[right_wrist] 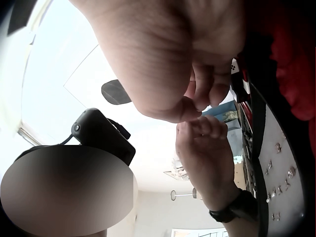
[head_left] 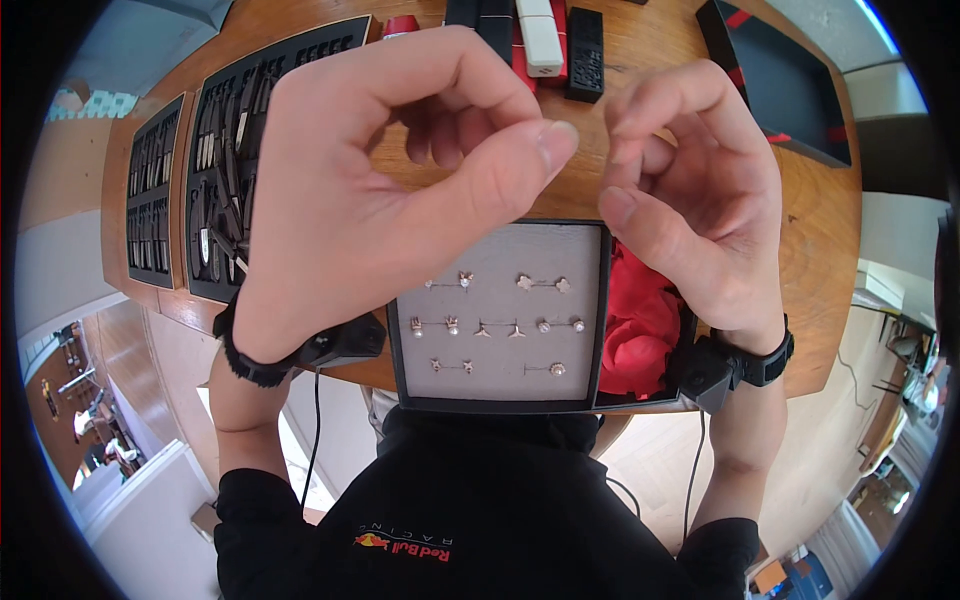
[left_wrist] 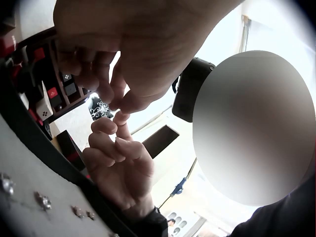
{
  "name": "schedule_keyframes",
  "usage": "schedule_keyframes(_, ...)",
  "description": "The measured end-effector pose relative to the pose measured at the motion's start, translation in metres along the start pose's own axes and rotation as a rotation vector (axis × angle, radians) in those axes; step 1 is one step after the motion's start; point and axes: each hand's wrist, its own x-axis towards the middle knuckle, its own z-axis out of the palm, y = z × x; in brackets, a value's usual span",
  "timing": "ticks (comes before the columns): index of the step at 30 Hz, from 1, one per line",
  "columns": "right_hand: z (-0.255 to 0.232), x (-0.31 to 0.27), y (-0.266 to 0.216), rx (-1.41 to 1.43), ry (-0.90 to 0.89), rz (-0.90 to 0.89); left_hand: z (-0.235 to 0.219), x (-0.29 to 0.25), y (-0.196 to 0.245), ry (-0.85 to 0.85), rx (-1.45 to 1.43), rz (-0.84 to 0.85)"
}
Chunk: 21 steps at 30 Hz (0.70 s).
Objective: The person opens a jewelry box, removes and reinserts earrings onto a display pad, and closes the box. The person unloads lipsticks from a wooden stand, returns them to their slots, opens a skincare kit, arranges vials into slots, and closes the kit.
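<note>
My left hand (head_left: 320, 220) is raised above a black-framed earring display (head_left: 495, 295), with its thumb and index fingertips together. Facing it on the right, my right hand (head_left: 720, 220) has curled fingers and its thumb bent toward them. In the left wrist view the fingertips of both hands come close together; I cannot tell whether a small piece lies between them. Pairs of stud earrings sit in slits of the grey pad, among them flower-shaped studs (head_left: 563, 285) and crown-topped pearl studs (head_left: 453, 327). At the lower right, one round stud (head_left: 557, 369) sits alone beside a bare slit end.
Red cloth (head_left: 640, 325) fills a box right of the display. Framed trays (head_left: 155, 200) of dark strips stand at left. A white slim box (head_left: 540, 45) and a black box (head_left: 585, 55) lie at the back. An open black box (head_left: 790, 90) stands back right.
</note>
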Motion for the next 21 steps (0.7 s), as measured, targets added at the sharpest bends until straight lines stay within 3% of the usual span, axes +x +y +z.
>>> schedule_keyframes(6, -0.001, -0.001, -0.004, -0.081, 0.087, 0.008, -0.001, -0.001, -0.026, 0.062, -0.473, -0.081)
schedule_keyframes(9, -0.02, -0.001, -0.008, -0.017, 0.059, -0.026, -0.003, -0.006, -0.031, 0.016, -0.55, -0.164)
schedule_keyframes(10, -0.024, 0.002, -0.012, -0.072, 0.05, -0.034, -0.009, -0.006, -0.026, -0.029, -0.525, -0.26)
schedule_keyframes(15, -0.053, -0.001, -0.031, -0.206, 0.143, -0.046, 0.0, -0.009, -0.032, -0.002, -0.588, -0.23)
schedule_keyframes(17, -0.06, -0.004, -0.033, -0.387, 0.261, -0.08, -0.001, -0.01, -0.034, -0.009, -0.545, -0.224)
schedule_keyframes(19, -0.066, -0.012, -0.036, -0.483, 0.27, -0.087, -0.002, -0.011, -0.032, -0.022, -0.571, -0.255)
schedule_keyframes(21, -0.066, -0.021, -0.04, -0.753, 0.317, -0.004, -0.002, -0.011, -0.033, -0.041, -0.572, -0.256)
